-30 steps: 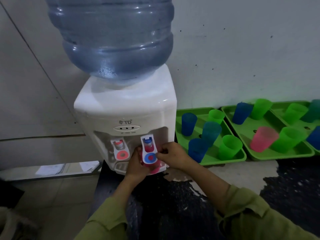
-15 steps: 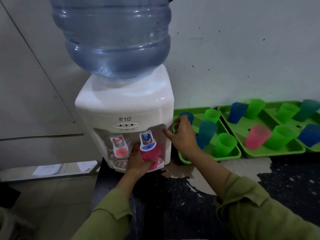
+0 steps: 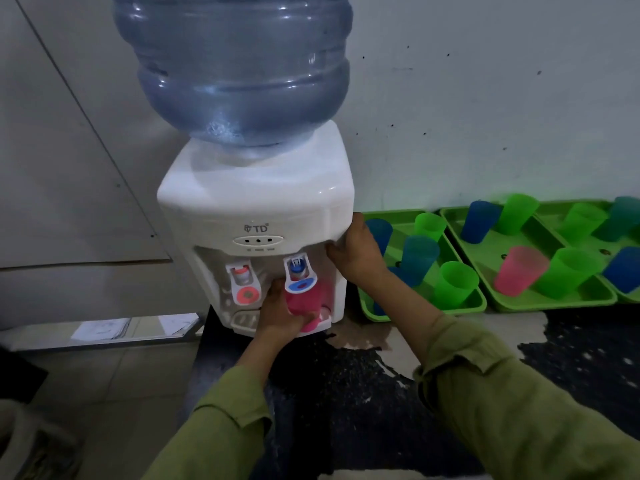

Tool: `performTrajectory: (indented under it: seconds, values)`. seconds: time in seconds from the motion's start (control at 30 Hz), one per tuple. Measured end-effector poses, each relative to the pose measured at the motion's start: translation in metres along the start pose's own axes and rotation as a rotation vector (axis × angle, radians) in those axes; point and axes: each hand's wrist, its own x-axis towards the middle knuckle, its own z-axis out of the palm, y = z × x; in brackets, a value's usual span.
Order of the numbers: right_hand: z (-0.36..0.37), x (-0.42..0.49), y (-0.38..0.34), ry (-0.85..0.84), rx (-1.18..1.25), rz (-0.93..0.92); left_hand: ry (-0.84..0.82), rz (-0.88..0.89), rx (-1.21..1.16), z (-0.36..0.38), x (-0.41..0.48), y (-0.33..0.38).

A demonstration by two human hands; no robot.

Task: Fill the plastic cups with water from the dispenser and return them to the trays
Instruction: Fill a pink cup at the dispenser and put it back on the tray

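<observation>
R hand (image 3: 356,254) now at dispenser (image 3: 256,202) corner; wet black counter (image 3: 346,393), grey wall (image 3: 485,116).

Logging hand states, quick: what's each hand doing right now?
Left hand: closed around the translucent pink plastic cup under the blue tap.
Right hand: open, holding nothing, pressed against the side of the white water dispenser.

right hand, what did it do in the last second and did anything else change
The right hand left the blue tap and moved right, now resting against the right side of the dispenser. The left hand kept holding the pink cup under that tap; the cups in the green trays stayed put.
</observation>
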Motion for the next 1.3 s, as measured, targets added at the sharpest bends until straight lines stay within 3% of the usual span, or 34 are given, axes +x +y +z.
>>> performTrajectory:
  seconds: [1.3]
  values:
    - [-0.0028,-0.0023,0.0025,-0.019,-0.027,-0.038,0.036,0.010,-0.066,0.0015,-0.0012,-0.0011]
